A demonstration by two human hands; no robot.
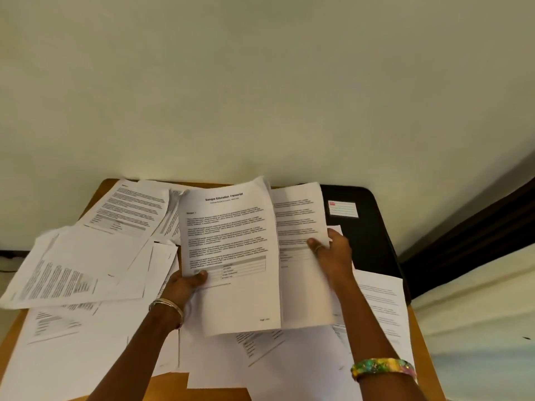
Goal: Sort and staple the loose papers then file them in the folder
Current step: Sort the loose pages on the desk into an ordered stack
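The left hand [186, 285] pinches the lower left edge of a printed page headed "Sample Education Transcript" [228, 256], thumb on the face of the sheet and the other fingers hidden behind it. The right hand [333, 256] grips a second sheet [298, 227] by its right edge, thumb across the print; this sheet sits just behind and to the right of the transcript page, the two overlapping along the middle. Both pages are raised off the table and tilted toward the camera.

Beneath and around them, loose papers [86, 261] lie scattered in overlapping layers over the wooden table [170, 386], some angled, some partly off the left edge. The black folder [367, 241], with a small label on its cover, lies shut at the far right corner, partly under papers. No stapler is visible.

The step in hand looks like sorting: matching pages that belong to one document. The next move probably calls for checking the page numbers, squaring the two sheets edge to edge, and setting them down as one set, apart from the unsorted spread, ready for stapling.
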